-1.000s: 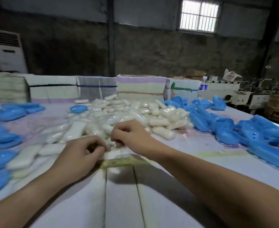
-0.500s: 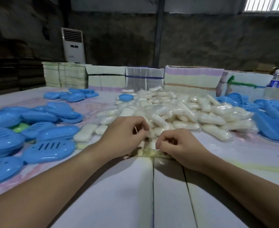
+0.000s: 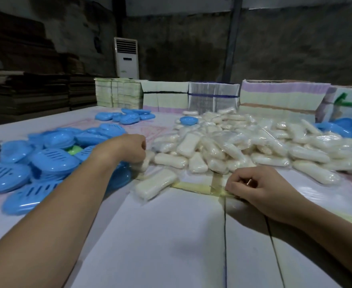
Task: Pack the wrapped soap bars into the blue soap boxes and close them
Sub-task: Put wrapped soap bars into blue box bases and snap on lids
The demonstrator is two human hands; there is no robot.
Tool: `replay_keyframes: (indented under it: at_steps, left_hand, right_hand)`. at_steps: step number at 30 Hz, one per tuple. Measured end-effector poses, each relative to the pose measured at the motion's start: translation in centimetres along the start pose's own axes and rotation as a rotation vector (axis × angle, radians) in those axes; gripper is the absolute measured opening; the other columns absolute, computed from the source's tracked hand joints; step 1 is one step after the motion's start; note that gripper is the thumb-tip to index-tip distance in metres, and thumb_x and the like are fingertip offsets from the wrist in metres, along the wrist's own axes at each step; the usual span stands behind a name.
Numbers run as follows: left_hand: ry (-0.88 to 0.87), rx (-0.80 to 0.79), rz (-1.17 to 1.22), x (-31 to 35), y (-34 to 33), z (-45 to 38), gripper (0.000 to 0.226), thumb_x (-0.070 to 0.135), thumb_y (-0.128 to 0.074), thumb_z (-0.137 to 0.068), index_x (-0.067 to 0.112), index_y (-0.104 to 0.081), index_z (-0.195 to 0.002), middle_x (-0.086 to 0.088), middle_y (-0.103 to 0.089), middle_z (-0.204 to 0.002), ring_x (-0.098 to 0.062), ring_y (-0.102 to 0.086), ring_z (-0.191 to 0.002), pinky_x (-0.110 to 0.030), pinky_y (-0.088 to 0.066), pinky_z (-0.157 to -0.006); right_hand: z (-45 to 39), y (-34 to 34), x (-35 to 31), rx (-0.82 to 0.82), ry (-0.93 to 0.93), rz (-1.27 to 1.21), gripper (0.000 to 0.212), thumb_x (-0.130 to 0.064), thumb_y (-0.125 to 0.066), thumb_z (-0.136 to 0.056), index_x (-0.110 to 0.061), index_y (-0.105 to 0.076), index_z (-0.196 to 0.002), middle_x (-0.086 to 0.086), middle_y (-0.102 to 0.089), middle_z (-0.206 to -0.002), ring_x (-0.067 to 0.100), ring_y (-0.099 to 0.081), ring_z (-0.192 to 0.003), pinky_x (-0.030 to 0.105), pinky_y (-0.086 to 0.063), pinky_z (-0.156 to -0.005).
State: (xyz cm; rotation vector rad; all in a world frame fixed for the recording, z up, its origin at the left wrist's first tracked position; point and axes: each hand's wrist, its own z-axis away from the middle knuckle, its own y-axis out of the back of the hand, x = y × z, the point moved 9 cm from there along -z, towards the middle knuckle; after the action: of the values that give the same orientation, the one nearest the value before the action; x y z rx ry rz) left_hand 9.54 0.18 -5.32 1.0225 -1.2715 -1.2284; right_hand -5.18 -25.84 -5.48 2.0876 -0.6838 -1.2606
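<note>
Where the glossy oval blue soap boxes [image 3: 52, 163] with slotted lids heap at left, the left hand [image 3: 127, 149] reaches over them, fingers curled down onto a wrapped soap bar [image 3: 144, 163]; grip hidden. Crinkly film-wrapped white soap bars [image 3: 233, 146] pile mid-table [image 3: 160, 246]. Right hand [image 3: 260, 188] rests fisted on yellowish tape [image 3: 193, 187]; contents unclear.

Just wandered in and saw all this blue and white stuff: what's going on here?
A person is packing soap at a table. The left hand reaches down at the edge of the wrapped soap bars, beside the blue soap boxes. The right hand, fingers curled, rests near yellow tape. No bar is boxed yet.
</note>
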Motion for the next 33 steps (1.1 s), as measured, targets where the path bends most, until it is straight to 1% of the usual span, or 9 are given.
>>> replay_keyframes:
  at_steps: [4,8,15,19,22,26,28,31,33]
  left_hand:
    - [-0.007,-0.002,-0.026,-0.1,0.0,0.1,0.036,0.008,-0.052,-0.092,0.029,-0.052,-0.12,0.002,-0.046,-0.105,-0.02,-0.049,-0.097,-0.032,-0.039,-0.076]
    - [-0.002,0.027,-0.025,-0.6,0.1,0.1,0.035,0.008,-0.053,-0.094,0.032,-0.053,-0.119,0.0,-0.049,-0.113,-0.021,-0.049,-0.1,-0.033,-0.041,-0.077]
    - [-0.043,0.345,0.085,1.5,2.9,2.1,0.03,0.008,-0.05,-0.091,0.03,-0.051,-0.112,0.003,-0.058,-0.109,-0.023,-0.053,-0.099,-0.037,-0.041,-0.07]
    - [-0.263,0.473,0.186,6.7,3.8,5.4,0.033,0.006,-0.056,-0.089,0.031,-0.05,-0.109,0.003,-0.061,-0.106,-0.022,-0.053,-0.097,-0.04,-0.049,-0.074]
    - [-0.557,0.49,0.315,11.1,3.2,8.6,0.03,0.01,-0.058,-0.091,0.036,-0.052,-0.105,0.01,-0.059,-0.098,-0.014,-0.05,-0.094,-0.039,-0.049,-0.078]
    - [-0.905,0.403,0.457,15.4,1.8,12.2,0.024,0.012,-0.062,-0.092,0.035,-0.058,-0.099,0.017,-0.06,-0.087,-0.001,-0.05,-0.088,-0.017,-0.041,-0.075]
    - [-0.989,0.357,0.541,16.6,1.1,13.1,0.023,0.011,-0.065,-0.089,0.033,-0.06,-0.095,0.014,-0.064,-0.084,0.0,-0.053,-0.085,-0.012,-0.04,-0.073]
    - [-1.043,0.269,0.544,17.9,-0.7,13.2,0.018,0.015,-0.068,-0.089,0.027,-0.064,-0.102,0.012,-0.069,-0.09,-0.005,-0.058,-0.092,-0.02,-0.045,-0.082]
    - [-1.056,0.198,0.503,18.3,-1.9,12.8,0.022,0.019,-0.069,-0.09,0.027,-0.064,-0.109,0.013,-0.07,-0.101,-0.005,-0.059,-0.099,-0.024,-0.046,-0.089]
  right_hand:
    - [0.0,-0.1,0.0,-0.003,-0.004,0.009,0.016,-0.023,-0.066,-0.085,-0.025,-0.072,-0.071,-0.006,-0.07,-0.07,0.014,-0.063,-0.069,0.03,-0.048,-0.069]
    - [-0.1,-0.2,0.1,-0.008,0.004,0.01,0.014,-0.023,-0.066,-0.085,-0.026,-0.072,-0.072,-0.006,-0.069,-0.07,0.014,-0.062,-0.067,0.03,-0.047,-0.068]
    - [0.0,-0.2,0.0,-0.004,0.016,0.002,0.011,-0.026,-0.065,-0.083,-0.028,-0.072,-0.075,-0.002,-0.068,-0.069,0.019,-0.061,-0.067,0.03,-0.046,-0.066]
    - [0.0,0.1,0.0,0.022,0.012,-0.011,0.013,-0.022,-0.066,-0.084,-0.026,-0.072,-0.074,0.003,-0.067,-0.069,0.022,-0.06,-0.066,0.032,-0.046,-0.064]
    - [-0.1,1.0,0.4,0.105,-0.011,-0.058,0.015,-0.017,-0.066,-0.084,-0.021,-0.073,-0.072,0.003,-0.067,-0.067,0.016,-0.059,-0.06,0.022,-0.044,-0.058]
    - [-0.1,3.5,1.4,0.319,-0.059,-0.13,0.018,-0.016,-0.064,-0.087,-0.02,-0.071,-0.071,0.003,-0.064,-0.064,0.014,-0.054,-0.06,0.029,-0.043,-0.06]
    - [-0.1,4.0,1.9,0.343,-0.098,-0.158,0.019,-0.013,-0.061,-0.09,-0.019,-0.071,-0.075,0.003,-0.064,-0.067,0.013,-0.055,-0.063,0.032,-0.043,-0.062]
    - [-0.2,3.1,2.5,0.231,-0.146,-0.12,0.015,-0.017,-0.059,-0.093,-0.016,-0.073,-0.085,0.011,-0.068,-0.083,0.023,-0.061,-0.079,0.038,-0.048,-0.075]
    - [-0.1,3.0,2.5,0.21,-0.15,-0.135,0.017,-0.022,-0.058,-0.093,-0.016,-0.072,-0.087,0.009,-0.069,-0.083,0.021,-0.062,-0.08,0.037,-0.049,-0.078]
